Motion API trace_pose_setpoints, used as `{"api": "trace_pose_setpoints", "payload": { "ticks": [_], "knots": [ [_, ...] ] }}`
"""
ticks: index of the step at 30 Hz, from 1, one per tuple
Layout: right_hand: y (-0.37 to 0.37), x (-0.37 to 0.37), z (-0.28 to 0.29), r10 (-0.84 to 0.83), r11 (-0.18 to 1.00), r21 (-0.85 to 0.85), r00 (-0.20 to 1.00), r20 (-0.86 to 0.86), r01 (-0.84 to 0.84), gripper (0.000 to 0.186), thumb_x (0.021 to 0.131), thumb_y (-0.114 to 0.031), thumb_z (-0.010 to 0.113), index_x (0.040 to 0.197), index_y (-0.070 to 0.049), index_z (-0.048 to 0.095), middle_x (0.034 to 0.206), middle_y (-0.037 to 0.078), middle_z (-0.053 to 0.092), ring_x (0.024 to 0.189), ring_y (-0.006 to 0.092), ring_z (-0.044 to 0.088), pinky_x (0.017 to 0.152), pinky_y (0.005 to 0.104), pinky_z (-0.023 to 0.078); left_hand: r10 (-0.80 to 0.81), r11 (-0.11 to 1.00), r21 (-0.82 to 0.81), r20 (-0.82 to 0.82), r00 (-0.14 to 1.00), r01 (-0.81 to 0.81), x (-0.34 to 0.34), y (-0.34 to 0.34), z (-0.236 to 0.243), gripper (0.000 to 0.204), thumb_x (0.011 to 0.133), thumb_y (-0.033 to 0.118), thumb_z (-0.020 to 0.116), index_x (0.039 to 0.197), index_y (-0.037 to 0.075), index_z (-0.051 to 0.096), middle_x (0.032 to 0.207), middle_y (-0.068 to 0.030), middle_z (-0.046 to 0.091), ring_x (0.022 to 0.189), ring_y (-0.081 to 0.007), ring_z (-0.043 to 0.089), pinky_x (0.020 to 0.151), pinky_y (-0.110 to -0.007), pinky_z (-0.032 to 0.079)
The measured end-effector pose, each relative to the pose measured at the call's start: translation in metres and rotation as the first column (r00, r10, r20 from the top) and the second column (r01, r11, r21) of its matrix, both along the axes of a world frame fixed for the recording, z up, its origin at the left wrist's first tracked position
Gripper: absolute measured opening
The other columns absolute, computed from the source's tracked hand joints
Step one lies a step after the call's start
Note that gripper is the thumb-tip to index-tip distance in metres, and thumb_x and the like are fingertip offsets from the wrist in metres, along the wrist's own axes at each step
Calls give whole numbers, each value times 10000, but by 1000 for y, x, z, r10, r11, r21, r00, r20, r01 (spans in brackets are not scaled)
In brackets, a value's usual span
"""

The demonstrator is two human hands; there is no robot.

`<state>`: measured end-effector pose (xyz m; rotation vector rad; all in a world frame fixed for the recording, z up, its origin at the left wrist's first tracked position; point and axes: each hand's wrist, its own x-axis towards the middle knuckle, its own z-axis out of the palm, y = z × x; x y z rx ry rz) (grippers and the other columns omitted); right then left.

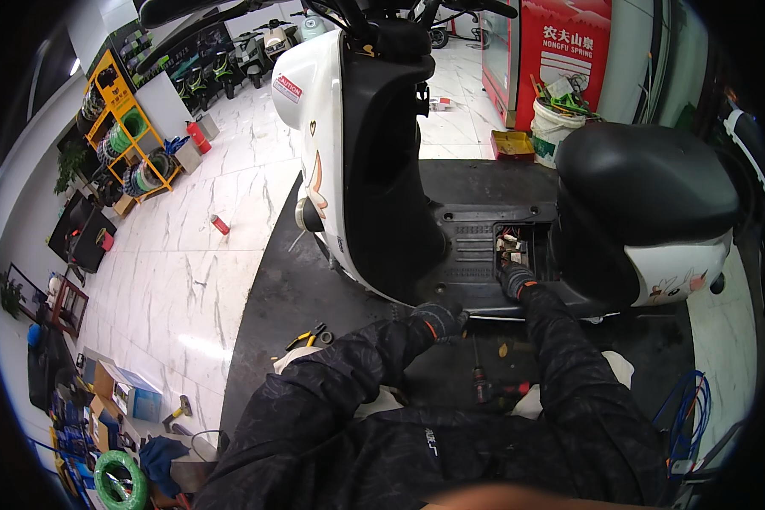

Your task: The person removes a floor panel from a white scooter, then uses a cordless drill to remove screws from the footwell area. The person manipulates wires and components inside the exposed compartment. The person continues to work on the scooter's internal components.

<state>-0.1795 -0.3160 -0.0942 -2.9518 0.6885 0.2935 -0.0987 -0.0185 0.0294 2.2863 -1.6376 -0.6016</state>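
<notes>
A white electric scooter [321,127] with a black footboard [467,246] stands side-on before me. In the footboard is an open compartment [531,234] with wires and pale connectors [508,245] inside. My right hand [516,279], in a dark grey glove, reaches over the compartment's near-left edge; its fingers are bent down at the connectors, and what they pinch is too small to make out. My left hand [440,320], gloved too, lies at the near lower edge of the footboard, its fingers dark against the scooter.
On the black mat below my arms lie a red-and-black power tool [493,388] and a long screwdriver [478,361]. Pliers [310,336] lie left of my left sleeve. Beyond the seat [650,183] stand a white bucket [555,132] and a yellow-red box [512,145].
</notes>
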Motion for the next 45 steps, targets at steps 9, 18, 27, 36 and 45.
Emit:
{"api": "trace_pose_setpoints", "payload": {
  "ticks": [9,18,27,36,45],
  "knots": [
    [-8,3,-20,73,995,-68,996,-51,-77,420,987,-340,454,1210,-68,685,1223,185,672,1173,350,625,1023,457,479,10,998,61,-16,1000,-9,-5,-2,-2,378,971,374,552,1071,46,710,1020,-217,701,991,-400,661,864,-491,513],
    [-13,-3,-5,-99,992,94,989,113,88,449,974,-365,467,1155,-22,693,1182,235,674,1120,388,636,998,473,487,-43,973,226,-26,999,47,-6,-11,5,465,985,453,476,1194,92,684,1196,-184,679,1138,-375,629,978,-483,484],
    [2,-11,6,-260,965,141,867,425,221,450,949,-403,547,1149,-26,690,1152,238,675,1093,408,630,976,475,490,38,987,156,-49,998,-30,-12,-25,2,383,930,391,586,1147,95,693,1117,-199,697,1056,-395,655,911,-486,517],
    [7,-17,77,-344,938,284,635,691,200,371,942,-373,625,1103,-48,706,1040,223,689,966,390,662,871,476,519,401,896,-289,201,894,-337,58,-88,-106,355,862,210,611,1180,65,669,1140,-234,676,1089,-412,642,954,-477,516],
    [66,-70,186,-206,888,455,833,514,-61,144,912,-120,667,997,-8,695,1012,188,688,905,320,671,805,393,547,269,939,-327,492,828,-110,72,-116,-119,302,880,236,551,1090,122,735,1160,-138,673,1182,-351,570,978,-441,470]
  ]
}}
